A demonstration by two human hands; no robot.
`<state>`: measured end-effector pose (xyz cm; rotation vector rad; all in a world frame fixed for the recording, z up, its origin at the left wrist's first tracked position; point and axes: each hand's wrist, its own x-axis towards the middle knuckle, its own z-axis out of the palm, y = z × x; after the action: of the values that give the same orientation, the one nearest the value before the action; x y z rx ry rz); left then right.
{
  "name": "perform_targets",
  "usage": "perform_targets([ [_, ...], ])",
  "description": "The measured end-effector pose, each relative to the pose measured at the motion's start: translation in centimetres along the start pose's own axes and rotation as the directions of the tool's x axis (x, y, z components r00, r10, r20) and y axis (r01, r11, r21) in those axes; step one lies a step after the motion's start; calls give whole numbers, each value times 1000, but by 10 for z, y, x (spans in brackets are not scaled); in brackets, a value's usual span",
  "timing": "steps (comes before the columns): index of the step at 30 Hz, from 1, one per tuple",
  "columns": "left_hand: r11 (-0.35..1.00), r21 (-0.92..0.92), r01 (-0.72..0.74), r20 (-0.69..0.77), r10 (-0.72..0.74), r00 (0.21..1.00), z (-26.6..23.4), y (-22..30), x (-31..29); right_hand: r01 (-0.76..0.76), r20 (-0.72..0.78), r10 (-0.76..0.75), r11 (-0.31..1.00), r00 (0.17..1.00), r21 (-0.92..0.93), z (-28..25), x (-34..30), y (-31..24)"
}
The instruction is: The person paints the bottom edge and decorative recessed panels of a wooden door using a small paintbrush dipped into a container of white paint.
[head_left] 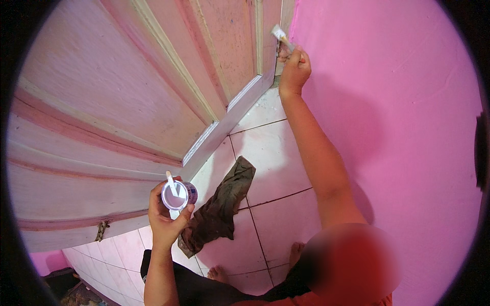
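Paintbrush (284, 39): handle pinched in right grip (295, 64), long axis slanting up-left, bristles nearest door (102, 61), contact unclear. Left grip (164, 217), farther from bristles, clasps cup (192, 193).

I record the left forearm (161, 278) rising almost upright from the lower edge of the view. The left hand (166, 218) is closed in a rounded grip, its thumb (185, 215) set opposite the curled fingers (154, 196). I have the right arm (317, 153) extended well forward, elbow (336, 195) nearly straight, slanting leftward. The right hand (295, 74) is clenched; its wrist (291, 95) angles slightly to the right.
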<state>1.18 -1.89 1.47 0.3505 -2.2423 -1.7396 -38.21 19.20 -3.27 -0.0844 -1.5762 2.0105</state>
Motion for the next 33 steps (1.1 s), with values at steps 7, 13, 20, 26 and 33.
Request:
perform_targets([
  [7, 1000, -20, -4, 15, 4, 1000, 5, 3, 5, -373, -54, 373, 928, 926, 0, -33, -17, 71],
  [13, 1000, -27, 13, -3, -13, 1000, 5, 4, 2, -369, -153, 372, 928, 915, 53, -55, -18, 136],
  [20, 999, 41, -11, -1, 11, 1000, -4, 2, -3, -458, -97, 455, 889, 885, -10, -48, -7, 143],
  [26, 999, 33, -10, -10, 10, 1000, -2, 0, -2, -411, -76, 412, 911, 908, 30, -37, 13, 132],
  [33, 1000, 3, -16, 13, 16, 1000, 1, 1, 0, -197, -31, 198, 980, 980, 19, -21, 29, 81],
])
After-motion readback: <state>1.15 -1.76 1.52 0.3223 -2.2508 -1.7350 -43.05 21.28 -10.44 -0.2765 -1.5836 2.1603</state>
